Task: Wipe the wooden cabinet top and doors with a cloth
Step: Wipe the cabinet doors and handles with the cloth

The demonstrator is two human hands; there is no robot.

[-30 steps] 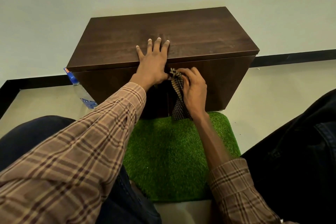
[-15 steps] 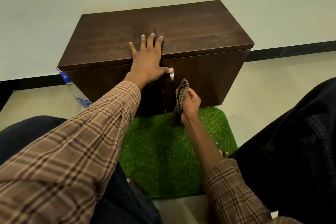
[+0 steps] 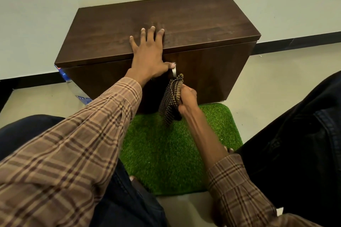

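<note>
A low dark wooden cabinet stands against the wall. My left hand lies flat on the front edge of its top, fingers spread, thumb hanging over the edge next to a small metal handle. My right hand grips a bunched brown checked cloth and holds it against the cabinet's front doors, just below the handle. The cloth's loose end hangs down toward the mat.
A green artificial-grass mat lies on the floor in front of the cabinet. My knees in dark trousers flank it on both sides. A plastic bottle with a blue label stands at the cabinet's left. A black skirting strip runs along the wall.
My right hand with the cloth went down the door front from the top edge to below the handle. My left hand stayed flat on the top. The camera view shifted slightly.
</note>
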